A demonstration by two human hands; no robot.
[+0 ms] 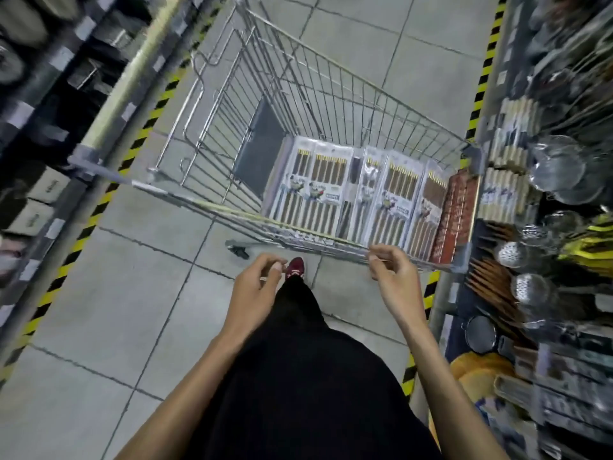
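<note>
Two shelf racks: one well out past the left hand (255, 287), one (564, 376) right beside the right hand (394, 277), hung with wire skimmers (557, 167); too blurred to count. One wire shopping cart (215, 205) directly ahead of both hands, near rim just beyond the fingertips. In the cart, ahead of the right hand: five white chopstick packs (326, 190) in a row, leaning on the near wall. Red packs (456, 220) at the row's right end; count unclear. Two hands, both up in front of the body, well apart. Left: fingers loosely curled, holding nothing, clear of the cart. Right: loosely curled, nothing gripped, fingertips at the rim; can't tell if touching. One red shoe (295, 267) between the hands.
</note>
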